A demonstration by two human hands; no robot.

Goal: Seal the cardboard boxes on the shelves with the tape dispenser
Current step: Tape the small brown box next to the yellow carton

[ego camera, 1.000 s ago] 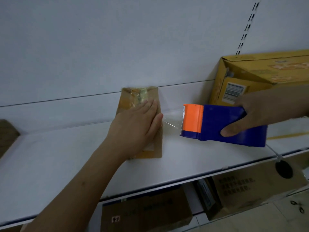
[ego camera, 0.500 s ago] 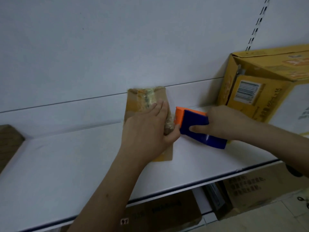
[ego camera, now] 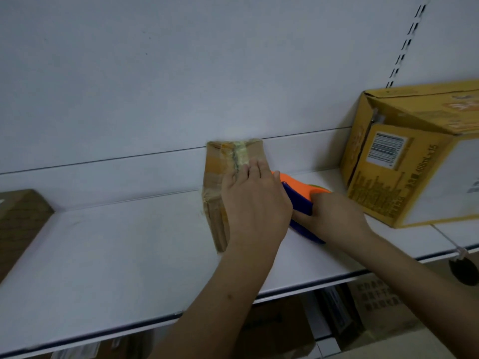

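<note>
A small brown cardboard box stands on the white shelf, with old tape along its top seam. My left hand lies flat on the box's top with straight fingers, pressing it down. Against the box's right side sits the blue and orange tape dispenser, gripped by my right hand. The dispenser's front end and the tape are hidden behind my left hand.
A large yellow carton with a barcode label stands tilted on the shelf at the right. A brown box sits at the left edge. More cardboard boxes lie on the level below. The white back wall rises behind.
My right hand brought the dispenser from the right up against the box's right side. My left hand stayed flat on the box. The camera moved closer.
</note>
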